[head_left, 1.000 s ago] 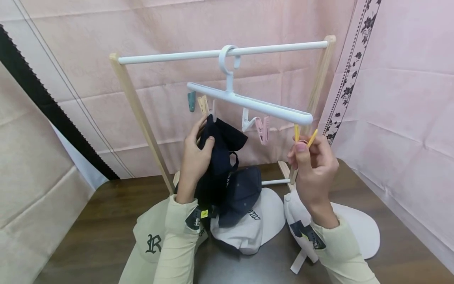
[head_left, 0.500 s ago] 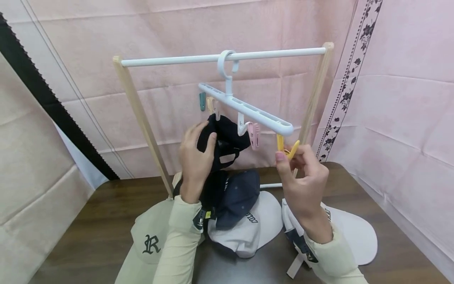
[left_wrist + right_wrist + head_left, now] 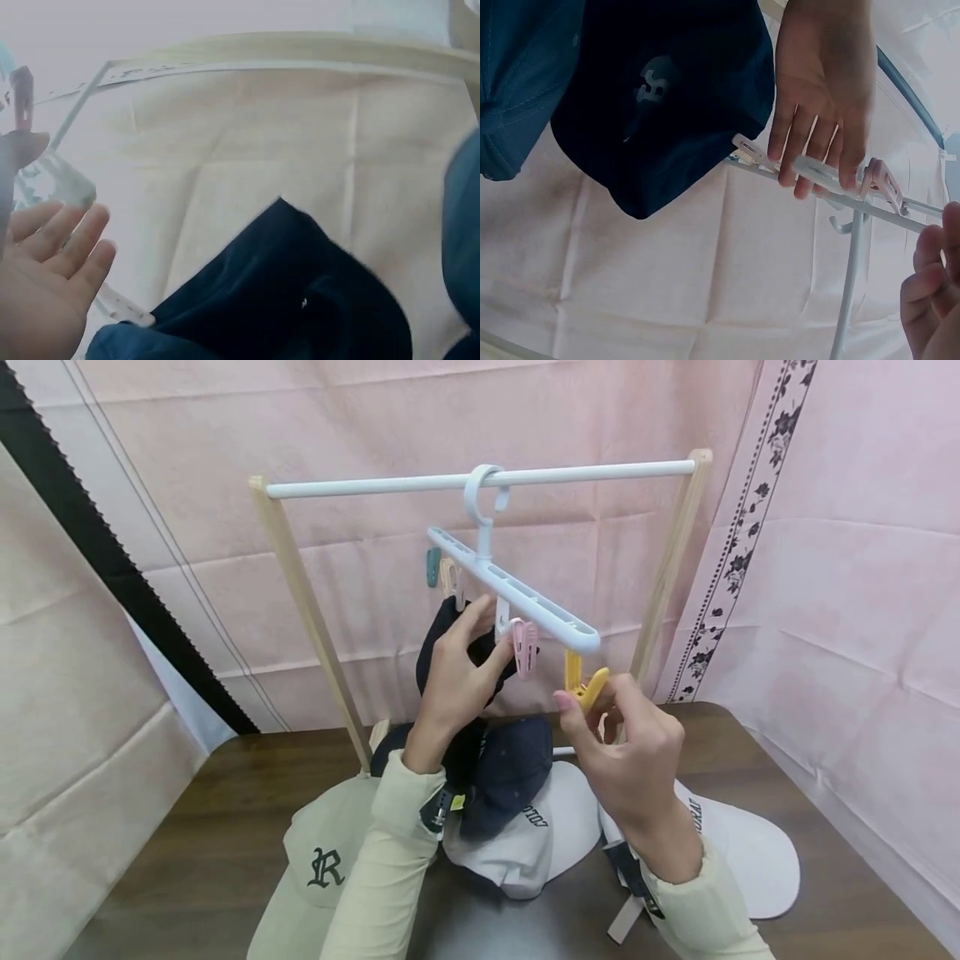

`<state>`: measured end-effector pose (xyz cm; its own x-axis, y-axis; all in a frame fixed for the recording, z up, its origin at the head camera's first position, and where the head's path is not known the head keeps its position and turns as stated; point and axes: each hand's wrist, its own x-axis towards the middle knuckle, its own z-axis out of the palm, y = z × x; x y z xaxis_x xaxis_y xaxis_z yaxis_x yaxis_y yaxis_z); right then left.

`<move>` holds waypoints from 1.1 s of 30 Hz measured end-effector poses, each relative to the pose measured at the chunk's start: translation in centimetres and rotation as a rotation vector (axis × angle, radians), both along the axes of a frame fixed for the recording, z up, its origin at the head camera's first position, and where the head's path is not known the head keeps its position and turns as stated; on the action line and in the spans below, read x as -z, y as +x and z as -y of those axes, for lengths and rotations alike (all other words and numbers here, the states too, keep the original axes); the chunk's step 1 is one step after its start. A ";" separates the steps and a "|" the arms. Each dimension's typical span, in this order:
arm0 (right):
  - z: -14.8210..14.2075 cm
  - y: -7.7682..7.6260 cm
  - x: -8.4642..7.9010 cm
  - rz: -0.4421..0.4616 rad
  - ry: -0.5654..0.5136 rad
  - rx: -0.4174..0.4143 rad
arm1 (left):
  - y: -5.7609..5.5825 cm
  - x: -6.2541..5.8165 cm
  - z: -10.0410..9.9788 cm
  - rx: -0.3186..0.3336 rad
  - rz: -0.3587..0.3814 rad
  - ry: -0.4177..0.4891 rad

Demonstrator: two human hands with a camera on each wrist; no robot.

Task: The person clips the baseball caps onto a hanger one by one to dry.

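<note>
A black cap [image 3: 430, 652] hangs by a clothespin near the far end of the pale hanger [image 3: 525, 595]. My left hand [image 3: 461, 681] is in front of it, fingers nearly straight around a white clothespin [image 3: 502, 617]; in the right wrist view, this white clothespin [image 3: 817, 171] lies between thumb and fingers, though contact is unclear. A pink clothespin [image 3: 525, 647] hangs just beside the left thumb. At the hanger's near end, my right hand [image 3: 630, 752] pinches a yellow clothespin [image 3: 588, 687] between thumb and fingers. The left wrist view shows the dark cap [image 3: 277, 292] below the extended fingers.
The hanger hooks over the white bar [image 3: 360, 487] of a wooden-legged rack. Beige [image 3: 322, 852], navy [image 3: 510, 768] and white caps [image 3: 750, 852] lie on the brown table [image 3: 187, 852]. A teal clothespin [image 3: 433, 567] hangs at the hanger's far end. Pink cloth walls surround the table.
My left hand has left the hanging cap and moved right to the white clothespin. My right hand, holding the yellow clothespin, has moved left and down, and the hanger has swivelled with it.
</note>
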<state>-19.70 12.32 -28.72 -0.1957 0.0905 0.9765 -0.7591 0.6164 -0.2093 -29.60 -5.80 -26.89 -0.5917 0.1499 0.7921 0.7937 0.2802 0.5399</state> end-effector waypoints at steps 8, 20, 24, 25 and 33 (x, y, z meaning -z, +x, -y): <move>0.1 0.6 -0.2 0.053 0.114 0.006 | -0.1 -0.2 -1.1 0.083 0.023 0.163; -1.1 -0.1 -0.1 0.075 0.213 -0.009 | 1.3 0.6 0.0 0.106 0.084 0.308; -2.5 -0.9 0.1 0.342 0.313 0.074 | 1.6 0.6 0.7 0.119 0.136 0.369; -2.9 -1.2 0.1 0.417 0.351 0.098 | 1.7 0.6 0.8 0.124 0.149 0.382; -6.6 -3.6 0.7 0.836 0.534 0.185 | 2.0 -0.2 1.1 0.235 0.219 0.409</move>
